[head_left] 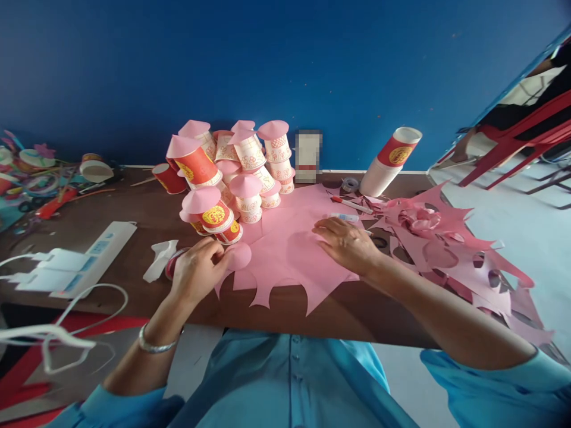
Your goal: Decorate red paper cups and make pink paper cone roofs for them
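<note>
My left hand (pixel 199 266) is closed, its thumb and finger pinching the edge of a small pink paper circle (pixel 239 257). Below lies a large sheet of pink paper (pixel 285 249) whose front edge has round bites cut out. My right hand (pixel 345 242) rests on this sheet with fingers stretched out, holding nothing that I can see. Just beyond its knuckles lies a small clear-and-white tube (pixel 343 217). Behind my left hand stand several stacked paper cups, some red and gold (pixel 214 215), others white with drawn patterns (pixel 247 205), topped with pink paper cones (pixel 201 200).
Cut pink scraps (pixel 439 255) spread over the table's right side. A tall cup stack (pixel 390 163), tape roll (pixel 350 184) and red-and-white marker (pixel 352 205) lie behind. At left are a power strip (pixel 100 255) with cables, a crumpled white piece (pixel 160 261) and craft clutter (pixel 44 178).
</note>
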The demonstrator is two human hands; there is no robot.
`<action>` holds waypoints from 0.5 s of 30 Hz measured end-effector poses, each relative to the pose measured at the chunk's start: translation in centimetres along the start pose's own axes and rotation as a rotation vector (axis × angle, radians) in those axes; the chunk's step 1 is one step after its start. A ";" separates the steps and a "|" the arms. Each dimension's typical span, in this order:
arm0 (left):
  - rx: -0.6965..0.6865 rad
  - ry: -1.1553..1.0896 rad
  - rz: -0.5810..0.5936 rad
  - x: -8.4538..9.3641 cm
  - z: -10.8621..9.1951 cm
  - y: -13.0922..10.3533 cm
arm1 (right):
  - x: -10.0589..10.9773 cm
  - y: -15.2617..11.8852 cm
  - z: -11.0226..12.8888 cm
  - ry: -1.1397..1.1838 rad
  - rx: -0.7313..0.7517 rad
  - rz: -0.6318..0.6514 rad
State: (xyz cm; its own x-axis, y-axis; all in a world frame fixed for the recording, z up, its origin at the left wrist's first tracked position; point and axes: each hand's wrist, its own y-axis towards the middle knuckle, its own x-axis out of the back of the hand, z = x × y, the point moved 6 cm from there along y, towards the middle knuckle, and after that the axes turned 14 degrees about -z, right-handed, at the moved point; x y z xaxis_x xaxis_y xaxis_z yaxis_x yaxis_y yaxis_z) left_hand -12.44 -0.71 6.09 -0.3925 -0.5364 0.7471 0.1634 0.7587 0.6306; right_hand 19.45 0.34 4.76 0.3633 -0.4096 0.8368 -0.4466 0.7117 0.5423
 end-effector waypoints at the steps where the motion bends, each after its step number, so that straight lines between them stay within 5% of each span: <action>1: -0.045 -0.031 0.020 0.0 -1.2 0.1 | 0.4 0.1 -1.4 -0.038 -0.051 0.013; 7: -0.264 -0.181 0.203 -2.3 -8.8 2.0 | -0.2 1.1 -9.3 -0.150 -0.336 0.127; 12: -0.436 -0.150 0.425 -6.6 -12.8 3.5 | -1.3 2.0 -11.6 -0.159 -0.391 0.121; 15: -0.481 -0.182 0.416 -8.8 -13.2 3.6 | -1.3 2.1 -12.2 -0.173 -0.425 0.107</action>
State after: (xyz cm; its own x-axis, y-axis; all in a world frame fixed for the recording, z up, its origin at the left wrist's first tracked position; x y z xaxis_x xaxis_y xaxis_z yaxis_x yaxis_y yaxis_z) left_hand 3.51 1.90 4.55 -0.3489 -0.1316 0.9279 0.7039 0.6169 0.3522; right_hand 28.00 9.37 3.90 0.1761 -0.3847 0.9061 -0.0865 0.9109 0.4035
